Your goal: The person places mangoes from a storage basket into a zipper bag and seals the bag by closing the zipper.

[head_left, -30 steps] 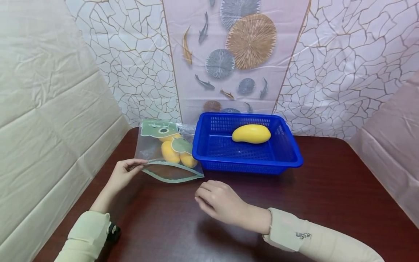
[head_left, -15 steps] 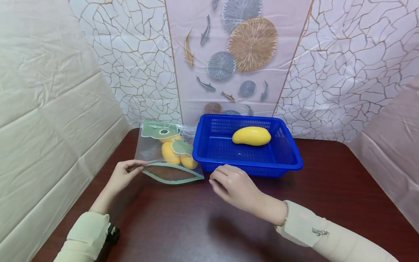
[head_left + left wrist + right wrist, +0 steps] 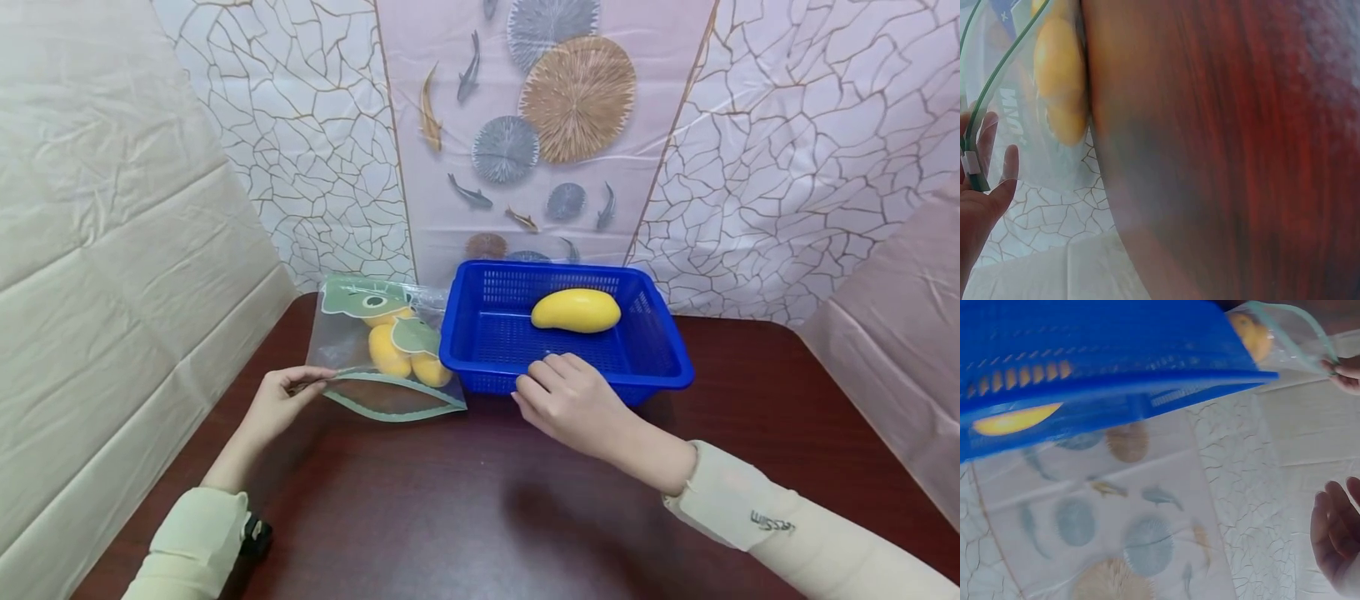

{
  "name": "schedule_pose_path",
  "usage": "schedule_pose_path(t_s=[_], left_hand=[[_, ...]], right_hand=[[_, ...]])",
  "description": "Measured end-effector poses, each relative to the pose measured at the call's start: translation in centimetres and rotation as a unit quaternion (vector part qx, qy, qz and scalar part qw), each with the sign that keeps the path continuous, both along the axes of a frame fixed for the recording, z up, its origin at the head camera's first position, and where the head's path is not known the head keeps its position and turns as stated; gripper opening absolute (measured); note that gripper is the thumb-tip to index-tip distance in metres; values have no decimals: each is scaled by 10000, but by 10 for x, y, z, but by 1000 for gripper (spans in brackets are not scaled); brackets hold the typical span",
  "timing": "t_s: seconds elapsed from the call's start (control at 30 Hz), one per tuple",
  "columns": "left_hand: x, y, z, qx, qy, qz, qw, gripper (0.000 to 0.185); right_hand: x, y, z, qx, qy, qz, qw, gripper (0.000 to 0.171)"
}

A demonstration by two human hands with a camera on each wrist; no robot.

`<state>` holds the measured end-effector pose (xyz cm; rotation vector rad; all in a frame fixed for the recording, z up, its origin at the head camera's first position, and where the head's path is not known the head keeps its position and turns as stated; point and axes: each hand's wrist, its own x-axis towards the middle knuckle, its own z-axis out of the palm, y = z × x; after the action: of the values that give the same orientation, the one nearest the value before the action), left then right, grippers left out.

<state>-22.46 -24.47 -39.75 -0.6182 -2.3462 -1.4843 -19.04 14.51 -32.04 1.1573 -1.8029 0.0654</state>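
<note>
My left hand (image 3: 283, 402) pinches the left corner of a clear zip bag (image 3: 335, 337) with green cartoon print; its green-edged mouth gapes toward me. In the left wrist view, thumb and fingers (image 3: 1009, 164) are at the bag's zip slider (image 3: 970, 162). Yellow mangoes (image 3: 390, 350) lie inside the bag, partly hidden behind the print. My right hand (image 3: 573, 407) holds nothing; its fingers are loosely bent over the near rim of a blue plastic basket (image 3: 480, 367). A single yellow mango (image 3: 576, 311) lies toward the basket's back right.
The basket's left side overlaps the bag's right edge. Both stand toward the back of a dark red-brown table (image 3: 420, 500). Patterned cloth (image 3: 517, 200) hangs behind it, and pale cloth walls (image 3: 135, 308) rise at the sides.
My right hand has moved right and away from me, from the table in front of the bag to the basket's near rim. The left hand and bag have stayed put.
</note>
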Motion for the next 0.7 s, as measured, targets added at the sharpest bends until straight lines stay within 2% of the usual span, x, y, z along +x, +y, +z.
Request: schedule_pose_path(t_s=[0.1, 0.17, 0.3, 0.4, 0.53, 0.7], left_hand=[[5, 4, 7, 2, -9, -4, 10000, 16], [6, 4, 7, 5, -24, 7, 10000, 16], [-3, -3, -5, -17, -17, 29, 10000, 17], [-9, -7, -13, -42, 14, 17, 10000, 17], [-9, -8, -15, -25, 36, -10, 10000, 17], [-9, -8, -16, -43, 69, 0, 10000, 17]], right_hand=[[-6, 7, 1, 44, 192, -14, 9998, 36], [-11, 12, 1, 77, 309, -41, 9995, 35], [-21, 24, 1, 259, 404, -316, 9983, 31], [-26, 33, 3, 402, 286, -495, 9976, 29], [-33, 41, 5, 506, 23, -613, 9968, 31], [-43, 50, 6, 601, -21, -765, 9953, 16]])
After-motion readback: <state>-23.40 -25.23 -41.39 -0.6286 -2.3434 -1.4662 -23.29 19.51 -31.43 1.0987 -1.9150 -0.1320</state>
